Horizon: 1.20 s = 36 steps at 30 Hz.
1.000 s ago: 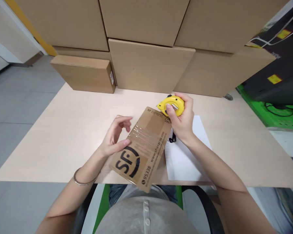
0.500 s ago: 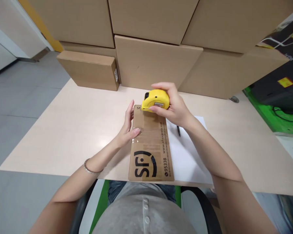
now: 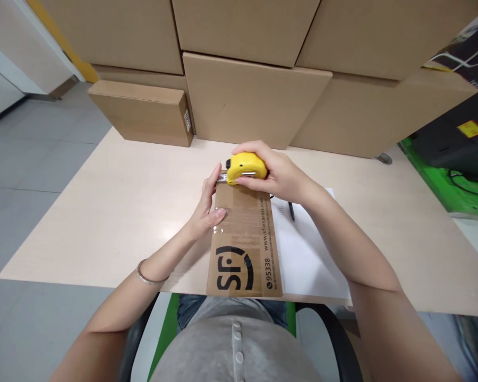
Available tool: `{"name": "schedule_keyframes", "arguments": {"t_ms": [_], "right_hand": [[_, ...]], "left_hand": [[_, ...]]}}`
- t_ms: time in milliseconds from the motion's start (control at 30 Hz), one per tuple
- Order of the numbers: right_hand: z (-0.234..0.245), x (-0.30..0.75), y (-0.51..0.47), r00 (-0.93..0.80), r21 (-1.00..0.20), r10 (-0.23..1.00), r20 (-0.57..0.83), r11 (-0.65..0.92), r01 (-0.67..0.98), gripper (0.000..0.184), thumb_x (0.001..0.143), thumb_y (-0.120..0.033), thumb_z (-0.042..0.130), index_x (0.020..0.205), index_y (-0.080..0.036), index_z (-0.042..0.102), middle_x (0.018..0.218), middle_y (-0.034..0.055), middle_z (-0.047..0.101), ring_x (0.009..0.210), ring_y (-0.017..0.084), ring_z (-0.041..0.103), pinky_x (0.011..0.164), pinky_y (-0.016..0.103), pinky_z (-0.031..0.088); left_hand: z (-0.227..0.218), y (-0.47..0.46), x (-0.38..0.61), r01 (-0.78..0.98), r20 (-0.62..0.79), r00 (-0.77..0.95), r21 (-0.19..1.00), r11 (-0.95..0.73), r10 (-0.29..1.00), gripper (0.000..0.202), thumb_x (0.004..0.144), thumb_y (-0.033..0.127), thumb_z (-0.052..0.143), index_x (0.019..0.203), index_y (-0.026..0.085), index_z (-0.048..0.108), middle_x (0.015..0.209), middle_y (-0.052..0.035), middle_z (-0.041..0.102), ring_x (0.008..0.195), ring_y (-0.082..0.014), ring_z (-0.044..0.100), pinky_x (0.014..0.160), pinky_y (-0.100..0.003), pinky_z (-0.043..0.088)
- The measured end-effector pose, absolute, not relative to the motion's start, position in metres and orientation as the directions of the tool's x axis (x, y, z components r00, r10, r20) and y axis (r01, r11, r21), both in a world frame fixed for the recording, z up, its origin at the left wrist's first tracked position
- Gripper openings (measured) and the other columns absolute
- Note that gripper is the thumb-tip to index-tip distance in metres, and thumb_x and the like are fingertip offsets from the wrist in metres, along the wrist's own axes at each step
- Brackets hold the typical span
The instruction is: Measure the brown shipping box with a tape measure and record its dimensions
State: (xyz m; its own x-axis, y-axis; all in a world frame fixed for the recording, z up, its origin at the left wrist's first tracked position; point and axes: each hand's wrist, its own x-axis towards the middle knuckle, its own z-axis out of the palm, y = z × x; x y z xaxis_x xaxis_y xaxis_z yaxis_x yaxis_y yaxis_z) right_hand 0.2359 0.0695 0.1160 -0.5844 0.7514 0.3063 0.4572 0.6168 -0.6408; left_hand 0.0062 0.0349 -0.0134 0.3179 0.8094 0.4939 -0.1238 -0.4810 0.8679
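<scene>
A flat brown cardboard box (image 3: 239,239) with black SF lettering and clear tape lies on the table near its front edge. My left hand (image 3: 207,204) grips its left side, thumb on top and fingers along the edge. My right hand (image 3: 279,172) is wrapped round a yellow tape measure (image 3: 247,165) over the far end of the box. A short length of metal blade (image 3: 222,178) sticks out of the tape measure to the left, reaching my left fingertips. Whether those fingertips pinch the blade cannot be made out.
White paper (image 3: 306,249) lies right of and partly under the box, with a black pen (image 3: 291,211) on it. Large cartons (image 3: 255,101) line the back of the table (image 3: 135,223). A smaller carton (image 3: 143,114) stands at back left. Dark equipment (image 3: 450,127) is at right.
My right hand has moved the tape measure slightly left and down, against the box's far end. A short piece of blade now shows at its left. My left hand keeps its grip.
</scene>
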Motion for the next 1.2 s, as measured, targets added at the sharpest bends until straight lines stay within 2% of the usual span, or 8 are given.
{"name": "schedule_keyframes", "arguments": {"t_ms": [133,300,433,700,767,933,1100,1200], "right_hand": [[0.109,0.278,0.06,-0.458,-0.651,0.823,0.335,0.554,0.519,0.05,0.091,-0.056,0.074,0.133,-0.031,0.063,0.128,0.0058,0.071,0.106,0.027,0.072,0.092,0.043,0.059],[0.099,0.308,0.05,-0.345,-0.687,0.868,0.358,0.495,0.532,0.045,0.087,-0.042,0.076,0.127,-0.029,0.062,0.12,0.0051,0.07,0.092,0.021,0.07,0.079,0.037,0.058],[0.091,0.305,0.047,-0.307,-0.71,0.884,0.351,0.465,0.529,0.045,0.086,-0.044,0.074,0.126,-0.029,0.061,0.115,0.0042,0.069,0.085,0.02,0.066,0.072,0.037,0.057],[0.088,0.306,0.045,-0.321,-0.714,0.879,0.353,0.474,0.515,0.045,0.089,-0.042,0.074,0.129,-0.031,0.058,0.117,0.004,0.068,0.082,0.02,0.065,0.069,0.036,0.056],[0.091,0.307,0.044,-0.326,-0.706,0.881,0.342,0.47,0.53,0.045,0.089,-0.045,0.074,0.129,-0.03,0.059,0.118,0.0044,0.068,0.082,0.02,0.066,0.068,0.036,0.056],[0.104,0.295,0.041,-0.284,-0.733,0.893,0.349,0.449,0.512,0.056,0.088,-0.061,0.077,0.131,-0.03,0.058,0.121,0.0046,0.07,0.077,0.018,0.069,0.065,0.035,0.06],[0.129,0.254,0.028,-0.217,-0.733,0.876,0.43,0.479,0.483,0.06,0.088,-0.073,0.071,0.128,-0.03,0.057,0.119,0.0049,0.07,0.097,0.023,0.073,0.081,0.04,0.063],[0.138,0.227,0.018,-0.194,-0.816,0.915,0.354,0.403,0.415,0.052,0.096,-0.074,0.058,0.122,-0.029,0.057,0.111,0.0041,0.071,0.093,0.021,0.073,0.078,0.038,0.062]], "left_hand": [[-0.007,0.032,0.006,-0.071,0.511,0.32,0.853,-0.517,0.798,0.076,0.094,0.073,0.062,0.16,0.04,0.044,0.159,-0.01,0.046,0.149,-0.0404,0.042,0.125,-0.064,0.038],[-0.009,0.035,0.009,-0.068,0.553,0.299,0.825,-0.56,0.778,0.068,0.093,0.073,0.058,0.151,0.038,0.051,0.145,-0.0103,0.051,0.139,-0.039,0.046,0.118,-0.063,0.043],[-0.012,0.037,0.01,-0.085,0.562,0.292,0.821,-0.564,0.774,0.068,0.093,0.073,0.059,0.151,0.038,0.051,0.144,-0.0105,0.051,0.137,-0.0393,0.046,0.114,-0.063,0.046],[-0.009,0.035,0.009,-0.098,0.542,0.304,0.836,-0.54,0.784,0.069,0.092,0.073,0.061,0.151,0.038,0.053,0.147,-0.0103,0.051,0.142,-0.0392,0.045,0.119,-0.063,0.042],[-0.012,0.036,0.009,-0.114,0.53,0.295,0.846,-0.522,0.795,0.077,0.091,0.074,0.062,0.157,0.038,0.047,0.154,-0.0105,0.048,0.145,-0.0392,0.045,0.12,-0.061,0.043],[-0.021,0.04,0.009,-0.182,0.526,0.282,0.85,-0.494,0.802,0.113,0.088,0.076,0.069,0.173,0.042,0.003,0.155,-0.0118,0.052,0.139,-0.0356,0.055,0.119,-0.06,0.044],[-0.022,0.044,0.008,-0.222,0.532,0.279,0.846,-0.485,0.8,0.112,0.087,0.076,0.072,0.173,0.042,0.009,0.151,-0.013,0.057,0.14,-0.0355,0.058,0.117,-0.058,0.047],[-0.019,0.041,0.011,-0.272,0.526,0.271,0.845,-0.46,0.806,0.108,0.085,0.081,0.069,0.171,0.042,0.017,0.155,-0.0119,0.056,0.145,-0.036,0.056,0.121,-0.059,0.045]]}}
